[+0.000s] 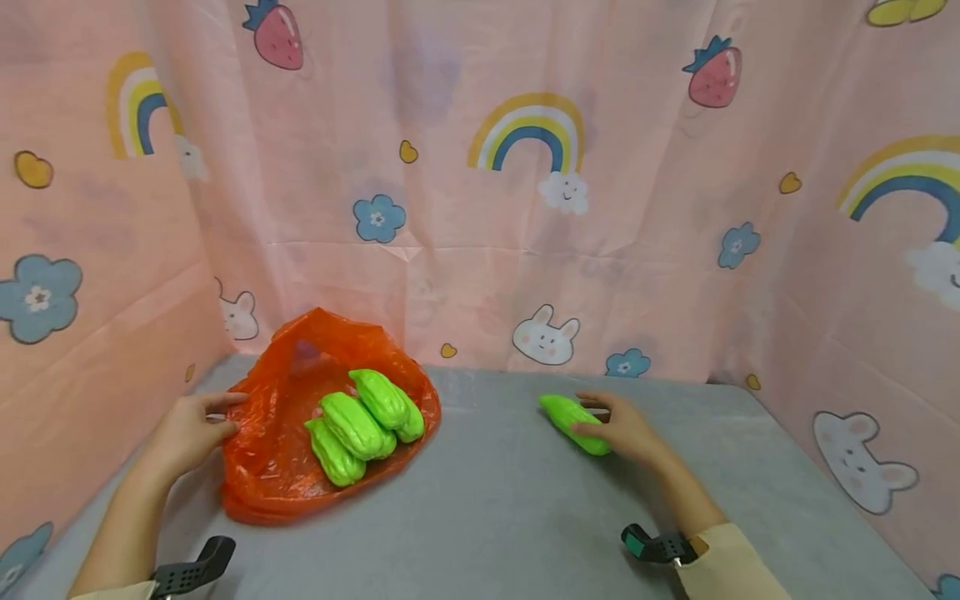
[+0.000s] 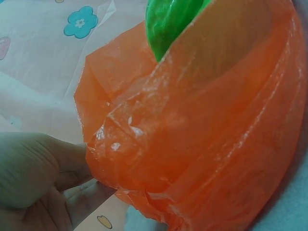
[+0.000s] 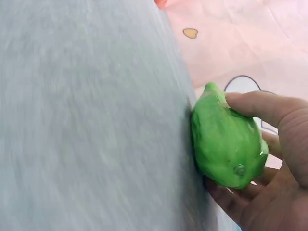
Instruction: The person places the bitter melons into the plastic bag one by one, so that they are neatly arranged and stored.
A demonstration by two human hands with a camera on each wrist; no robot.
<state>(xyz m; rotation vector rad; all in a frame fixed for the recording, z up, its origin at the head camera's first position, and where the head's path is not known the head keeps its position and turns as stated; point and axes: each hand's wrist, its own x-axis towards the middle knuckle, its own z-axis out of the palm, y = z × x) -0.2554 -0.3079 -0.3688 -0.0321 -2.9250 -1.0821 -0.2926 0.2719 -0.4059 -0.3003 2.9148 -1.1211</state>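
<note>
On the left of the head view stands an orange-red plastic bag (image 1: 258,442), its mouth spread wide. Several bright green, ridged, elongated vegetables (image 1: 352,425) lie piled in it. My left hand (image 1: 187,433) pinches the bag's left rim; in the left wrist view its fingers are partly behind the plastic (image 2: 168,144). To the right, my right hand (image 1: 630,429) grips another green ridged vegetable (image 1: 562,412) low over the table. The right wrist view shows the thumb on top of that vegetable (image 3: 224,139) and the other fingers beneath and behind it.
A grey table (image 1: 487,500) spreads between the two hands. Pink curtains (image 1: 450,283) printed with rainbows, rabbits and flowers hang behind and at both sides. Each wrist wears a black strap; one strap (image 1: 660,546) is at the right.
</note>
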